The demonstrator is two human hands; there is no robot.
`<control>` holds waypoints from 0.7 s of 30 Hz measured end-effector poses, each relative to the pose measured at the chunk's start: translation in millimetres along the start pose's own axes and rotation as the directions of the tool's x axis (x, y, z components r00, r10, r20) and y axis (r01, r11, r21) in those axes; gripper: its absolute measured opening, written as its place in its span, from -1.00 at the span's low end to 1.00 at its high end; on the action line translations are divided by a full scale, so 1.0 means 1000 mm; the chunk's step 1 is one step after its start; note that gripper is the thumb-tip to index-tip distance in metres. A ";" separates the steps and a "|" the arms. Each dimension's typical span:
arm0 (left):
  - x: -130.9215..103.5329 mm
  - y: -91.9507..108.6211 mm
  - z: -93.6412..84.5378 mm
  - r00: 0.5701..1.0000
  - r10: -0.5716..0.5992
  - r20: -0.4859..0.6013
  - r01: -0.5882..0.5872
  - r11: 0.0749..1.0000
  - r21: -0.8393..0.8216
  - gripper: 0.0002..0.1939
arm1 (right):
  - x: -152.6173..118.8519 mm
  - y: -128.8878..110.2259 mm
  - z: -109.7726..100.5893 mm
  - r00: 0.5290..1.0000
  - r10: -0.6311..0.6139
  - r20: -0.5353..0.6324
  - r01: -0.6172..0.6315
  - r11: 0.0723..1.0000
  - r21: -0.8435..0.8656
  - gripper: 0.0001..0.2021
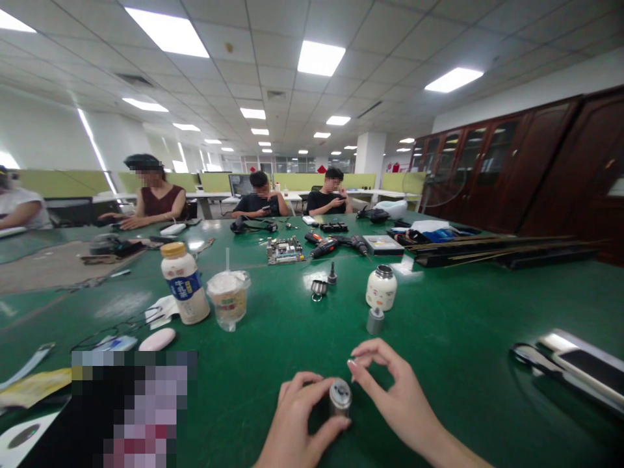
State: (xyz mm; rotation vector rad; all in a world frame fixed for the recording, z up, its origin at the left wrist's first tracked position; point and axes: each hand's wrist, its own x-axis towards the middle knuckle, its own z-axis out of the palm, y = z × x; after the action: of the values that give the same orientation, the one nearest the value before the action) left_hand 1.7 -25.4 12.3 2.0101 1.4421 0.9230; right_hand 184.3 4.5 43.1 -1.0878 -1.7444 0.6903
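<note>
Near the front middle of the green table, my left hand (305, 419) is wrapped round a small silver metal cylinder (340, 398) standing upright, its top face showing dark openings. Just to the right of the cylinder is my right hand (390, 390), raised a little, with thumb and index fingertips close together; anything between them is too small to make out. Beyond my right hand stands a second silver cylinder (375, 321), in front of a cream jar (381, 288) with an open metal neck. Farther back lie a small metal cup-like part (319, 290) and a dark pointed part (332, 274).
On the left are a yellow-capped bottle (185, 286), a plastic cup with a straw (228, 299) and a pink oval case (157, 339). A circuit board (285, 251) and power drills (325, 247) lie farther back. Phones (585, 364) are at right. Several people sit beyond.
</note>
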 end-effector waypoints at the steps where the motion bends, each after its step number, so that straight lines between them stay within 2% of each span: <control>1: 0.000 0.000 0.000 1.000 0.001 -0.001 -0.001 1.000 -0.001 -0.62 | -0.001 0.000 0.000 1.000 -0.007 0.016 0.007 1.000 0.020 -0.85; 3: 0.000 0.000 0.000 1.000 0.004 0.001 -0.004 1.000 -0.004 -0.61 | -0.003 -0.002 0.001 0.997 -0.017 0.076 0.015 0.999 0.035 -0.81; 6: 0.001 0.000 0.000 1.000 0.006 0.012 -0.006 1.000 -0.007 -0.58 | -0.005 -0.006 0.005 0.989 -0.001 0.149 -0.002 1.000 0.020 -0.86; 9: 0.001 0.001 -0.001 1.000 0.009 0.011 -0.009 1.000 -0.005 -0.59 | 0.001 -0.005 0.002 0.994 0.018 0.103 -0.026 0.997 0.076 -0.91; 12: 0.001 0.000 -0.001 1.000 0.015 0.014 -0.015 1.000 0.007 -0.61 | 0.013 0.009 -0.007 0.999 0.044 -0.006 -0.043 0.993 0.106 -0.86; 14: 0.001 0.000 -0.001 1.000 0.020 0.020 -0.021 1.000 0.011 -0.62 | 0.020 0.026 -0.013 0.998 0.054 -0.040 -0.052 0.997 0.053 -0.85; 18: 0.000 0.000 0.000 1.000 0.010 0.022 -0.011 1.000 0.007 -0.62 | 0.025 0.056 -0.019 0.997 0.047 0.054 -0.042 0.996 -0.083 -0.88; 21: 0.001 0.001 -0.001 1.000 -0.008 0.030 0.008 1.000 0.009 -0.62 | 0.023 0.055 -0.017 0.997 0.047 0.058 -0.043 0.996 -0.080 -0.89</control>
State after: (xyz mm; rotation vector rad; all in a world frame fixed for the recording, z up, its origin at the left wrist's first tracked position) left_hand 2.0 -24.9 13.6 2.0146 1.4391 0.8810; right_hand 216.6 49.4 14.5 -1.1739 -1.8165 0.6934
